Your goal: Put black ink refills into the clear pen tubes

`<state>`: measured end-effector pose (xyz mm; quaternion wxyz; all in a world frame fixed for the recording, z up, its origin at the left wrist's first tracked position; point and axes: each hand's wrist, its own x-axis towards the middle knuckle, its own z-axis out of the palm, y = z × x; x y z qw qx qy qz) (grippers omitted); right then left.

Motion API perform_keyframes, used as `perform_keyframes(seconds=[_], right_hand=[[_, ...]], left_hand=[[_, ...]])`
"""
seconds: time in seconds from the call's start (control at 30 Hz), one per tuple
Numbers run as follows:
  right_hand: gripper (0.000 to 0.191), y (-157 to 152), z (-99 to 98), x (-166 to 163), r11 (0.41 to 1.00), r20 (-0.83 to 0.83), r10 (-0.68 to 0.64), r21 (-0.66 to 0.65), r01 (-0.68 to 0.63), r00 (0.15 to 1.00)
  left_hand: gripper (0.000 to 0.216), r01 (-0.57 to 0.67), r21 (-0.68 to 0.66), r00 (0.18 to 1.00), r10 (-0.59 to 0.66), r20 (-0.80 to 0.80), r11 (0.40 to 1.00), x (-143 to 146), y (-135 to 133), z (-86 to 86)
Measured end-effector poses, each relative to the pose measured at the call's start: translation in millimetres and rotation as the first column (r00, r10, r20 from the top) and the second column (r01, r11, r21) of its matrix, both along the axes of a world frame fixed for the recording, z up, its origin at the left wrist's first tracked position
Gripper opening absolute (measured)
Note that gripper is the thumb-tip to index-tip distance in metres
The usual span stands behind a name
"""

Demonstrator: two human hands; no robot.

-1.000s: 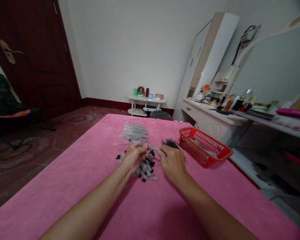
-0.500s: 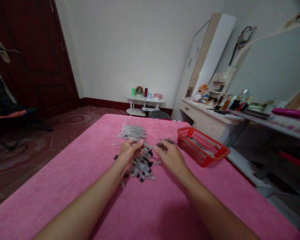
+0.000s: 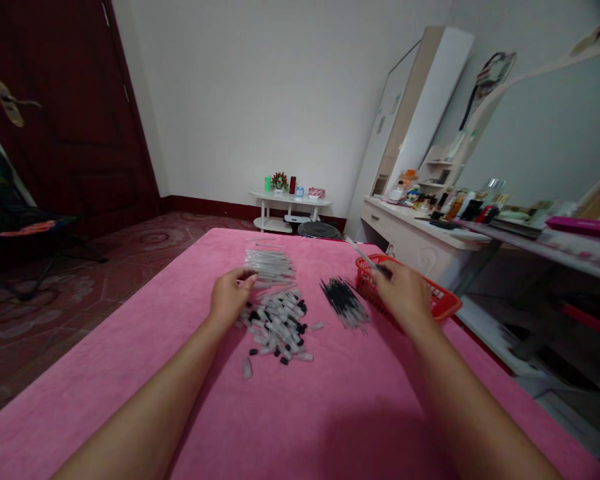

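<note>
My right hand point(image 3: 405, 291) is closed on a slim, pale pen point(image 3: 363, 252) with a darker end at the fingers, above the near side of the red plastic basket point(image 3: 445, 308). The pen slants up and leftward. My left hand point(image 3: 234, 293) has its fingers curled in a pinch at the left ends of a stack of pale, thin tubes point(image 3: 270, 267). What it grips, if anything, is too small to tell. Just below lies a heap of short translucent caps and small black pieces point(image 3: 280, 323). Thin black rods with pale ends point(image 3: 344, 303) lie bundled between the heap and the basket.
A pink cloth point(image 3: 180, 347) covers the table. Beyond it are a small white stand point(image 3: 290, 197) and a dark round stool point(image 3: 319, 230). A dressing table point(image 3: 415, 233) with bottles stands at the right. At the left are a folding chair point(image 3: 20, 220) and a door point(image 3: 65, 120).
My right hand has moved right, from beside the heap to over the basket, carrying the pen. My left hand has shifted left and slightly up to the tube stack, uncovering the heap.
</note>
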<state>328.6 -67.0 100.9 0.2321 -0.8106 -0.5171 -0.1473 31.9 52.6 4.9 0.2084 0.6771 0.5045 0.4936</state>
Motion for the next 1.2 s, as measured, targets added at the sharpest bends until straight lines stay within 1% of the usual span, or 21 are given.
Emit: perform_keyframes(seconds=[0.07,0.1,0.13,0.2,0.23,0.27,0.33,0.4,0.43,0.47,0.5,0.53,0.6,0.67,0.73,0.8,0.87,0.93,0.97,1.1,1.2], right_hand=[[0.039,-2,5.1,24,0.982,0.022,-0.155,-0.106,0.156,0.988],[0.04,-3,6.3,34,0.966,0.027,-0.202,-0.162,0.204,0.979],[0.041,-4,6.9,43,0.948,0.03,-0.244,-0.202,0.245,0.969],[0.04,-5,7.0,54,0.923,0.03,-0.288,-0.259,0.285,0.957],[0.04,-5,6.9,57,0.921,0.034,-0.289,-0.264,0.287,0.957],[0.04,-5,6.8,57,0.927,0.042,-0.273,-0.257,0.275,0.961],[0.04,-3,6.1,50,0.959,0.065,-0.195,-0.199,0.204,0.979],[0.037,0,3.5,36,0.99,0.07,-0.062,-0.125,0.071,0.996],[0.034,1,0.8,27,0.995,0.056,0.022,-0.102,-0.016,0.998],[0.031,3,-3.1,19,0.99,0.037,0.11,-0.096,-0.106,0.993],[0.028,5,-8.0,10,0.975,0.019,0.193,-0.117,-0.189,0.981],[0.025,7,-14.0,1,0.959,0.004,0.244,-0.15,-0.241,0.97],[0.021,11,-28.1,-13,0.925,-0.013,0.299,-0.243,-0.294,0.954],[0.02,13,-43.1,-23,0.903,-0.011,0.308,-0.312,-0.295,0.951],[0.02,14,-56.7,-29,0.895,0.018,0.296,-0.355,-0.271,0.955],[0.023,14,-67.2,-33,0.895,0.066,0.282,-0.377,-0.237,0.957],[0.026,14,-73.8,-34,0.896,0.109,0.27,-0.391,-0.209,0.957],[0.023,14,-76.5,-34,0.894,0.13,0.259,-0.408,-0.186,0.957],[0.022,14,-76.5,-35,0.892,0.134,0.252,-0.417,-0.176,0.958],[0.021,14,-71.9,-37,0.878,0.139,0.232,-0.455,-0.146,0.963],[0.022,11,-68.3,-41,0.859,0.157,0.25,-0.492,-0.144,0.955]], left_hand=[[0.027,-0.069,-0.008,0.987,0.067,-0.145,0.998,-15,12,-12.1],[0.028,-0.074,-0.038,0.98,0.066,-0.189,0.996,-20,16,-17.5],[0.03,-0.055,-0.08,0.978,0.037,-0.207,0.995,-23,19,-22.1],[0.029,-0.024,-0.124,0.974,-0.004,-0.226,0.992,-26,22,-28.6],[0.029,-0.005,-0.13,0.972,-0.026,-0.235,0.992,-26,22,-30.5],[0.028,0.01,-0.128,0.967,-0.042,-0.25,0.992,-25,22,-31.5],[0.027,0.019,-0.122,0.957,-0.053,-0.286,0.992,-23,22,-31.9],[0.029,0.001,-0.113,0.944,-0.038,-0.328,0.994,-21,20,-30.5],[0.029,-0.01,-0.103,0.934,-0.028,-0.357,0.995,-20,19,-29.4],[0.03,-0.011,-0.089,0.919,-0.025,-0.393,0.996,-20,19,-28.2],[0.03,-0.003,-0.072,0.902,-0.028,-0.431,0.997,-19,18,-27.0],[0.03,0.008,-0.06,0.883,-0.035,-0.469,0.998,-19,17,-25.8],[0.027,0.028,-0.053,0.847,-0.052,-0.53,0.998,-18,16,-24.0],[0.025,0.046,-0.058,0.822,-0.071,-0.566,0.997,-16,15,-23.1],[0.023,0.05,-0.061,0.807,-0.076,-0.585,0.997,-16,14,-23.2],[0.021,0.017,-0.054,0.809,-0.045,-0.585,0.998,-15,13,-23.7],[0.019,-0.032,-0.039,0.822,0.004,-0.569,0.999,-15,12,-24.3],[0.018,-0.045,-0.011,0.844,0.032,-0.536,0.999,-13,11,-24.7],[0.019,-0.033,0.006,0.858,0.031,-0.512,0.999,-13,10,-25.0],[0.026,0.06,0.081,0.918,-0.023,-0.395,0.995,-8,9,-28.1],[0.028,0.116,0.114,0.937,-0.071,-0.342,0.987,-5,11,-32.7]])
